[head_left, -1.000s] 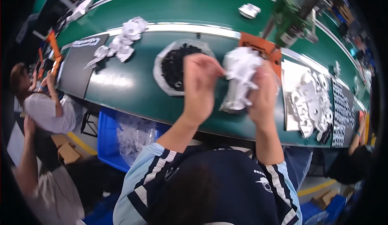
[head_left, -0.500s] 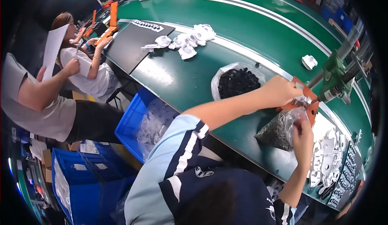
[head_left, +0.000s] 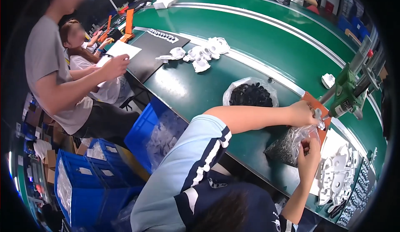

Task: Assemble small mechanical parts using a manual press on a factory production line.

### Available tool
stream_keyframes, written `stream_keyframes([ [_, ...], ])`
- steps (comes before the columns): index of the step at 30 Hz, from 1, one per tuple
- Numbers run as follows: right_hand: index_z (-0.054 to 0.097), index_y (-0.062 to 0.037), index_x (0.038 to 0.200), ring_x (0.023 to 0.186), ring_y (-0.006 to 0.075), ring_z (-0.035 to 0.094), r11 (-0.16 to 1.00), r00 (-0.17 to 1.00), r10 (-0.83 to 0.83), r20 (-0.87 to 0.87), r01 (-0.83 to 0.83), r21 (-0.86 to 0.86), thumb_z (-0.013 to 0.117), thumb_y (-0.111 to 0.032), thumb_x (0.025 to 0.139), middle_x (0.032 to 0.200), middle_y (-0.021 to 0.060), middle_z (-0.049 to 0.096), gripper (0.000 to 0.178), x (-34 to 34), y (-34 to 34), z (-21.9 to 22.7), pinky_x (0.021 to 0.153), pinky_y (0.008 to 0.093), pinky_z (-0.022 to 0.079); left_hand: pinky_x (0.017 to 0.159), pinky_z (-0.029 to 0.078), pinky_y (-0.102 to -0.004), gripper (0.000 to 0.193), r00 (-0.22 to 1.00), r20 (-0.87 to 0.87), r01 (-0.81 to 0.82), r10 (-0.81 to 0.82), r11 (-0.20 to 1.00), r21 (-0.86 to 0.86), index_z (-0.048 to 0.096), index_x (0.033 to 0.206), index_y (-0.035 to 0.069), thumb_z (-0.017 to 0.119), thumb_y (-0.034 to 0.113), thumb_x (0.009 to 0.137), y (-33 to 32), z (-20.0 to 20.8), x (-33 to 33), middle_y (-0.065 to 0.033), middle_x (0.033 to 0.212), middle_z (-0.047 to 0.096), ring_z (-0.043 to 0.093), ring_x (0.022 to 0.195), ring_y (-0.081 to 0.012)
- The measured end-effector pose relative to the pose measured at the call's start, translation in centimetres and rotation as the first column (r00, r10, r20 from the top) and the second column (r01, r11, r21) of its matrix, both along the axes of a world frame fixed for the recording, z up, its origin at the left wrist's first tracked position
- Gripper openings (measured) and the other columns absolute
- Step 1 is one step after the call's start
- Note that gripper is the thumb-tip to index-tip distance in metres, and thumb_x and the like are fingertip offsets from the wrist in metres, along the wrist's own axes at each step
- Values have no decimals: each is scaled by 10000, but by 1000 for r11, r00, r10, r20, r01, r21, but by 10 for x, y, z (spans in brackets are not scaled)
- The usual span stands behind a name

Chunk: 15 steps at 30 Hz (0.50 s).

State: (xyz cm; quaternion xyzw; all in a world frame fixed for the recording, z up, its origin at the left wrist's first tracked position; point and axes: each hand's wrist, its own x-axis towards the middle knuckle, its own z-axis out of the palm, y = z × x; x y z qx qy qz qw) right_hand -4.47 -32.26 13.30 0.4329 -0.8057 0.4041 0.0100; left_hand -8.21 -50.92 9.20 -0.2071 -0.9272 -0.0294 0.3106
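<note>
My left hand [head_left: 303, 113] reaches across to an orange fixture [head_left: 313, 101] and its fingers are closed on a small white plastic part [head_left: 318, 114]. The tip of a green press-like tool [head_left: 346, 92] is just beside this part. Nearer to me, my right hand [head_left: 309, 152] is by the mouth of a clear plastic bag [head_left: 296, 134] full of small metal pieces that look like screws. Its thumb and fingers are pinched together; whatever is between them is too small to tell. A bag of black round parts [head_left: 251, 95] stands behind my left forearm.
White moulded parts [head_left: 338, 173] and rows of small dark pieces [head_left: 356, 190] lie at the right. More white parts [head_left: 204, 55] sit near the conveyor [head_left: 250, 21]. A blue bin [head_left: 139, 125] stands left. One person [head_left: 62, 77] holds papers; others sit further off.
My left hand has turned at the fixture, and the white part now shows at its fingertips. My right hand remains by the bag. The standing person has lowered the papers.
</note>
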Motion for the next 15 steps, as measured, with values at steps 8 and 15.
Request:
stream_keyframes([
  [8,529,11,838,694,248,515,999,1000,14,21,-15,30,602,62,671,766,125,522,189,-2,1,1,635,312,417,871,401,-414,173,992,113,50,-63,993,108,625,770,91,534,238,762,-9,-17,1,-118,986,586,549,972,-269],
  [15,562,15,821,723,310,547,984,992,91,-84,-76,163,605,45,664,775,148,536,165,-6,-7,11,639,373,437,892,418,-382,267,832,471,128,-294,927,353,678,847,67,533,277,768,-33,5,-16,-180,1091,587,508,1085,-332],
])
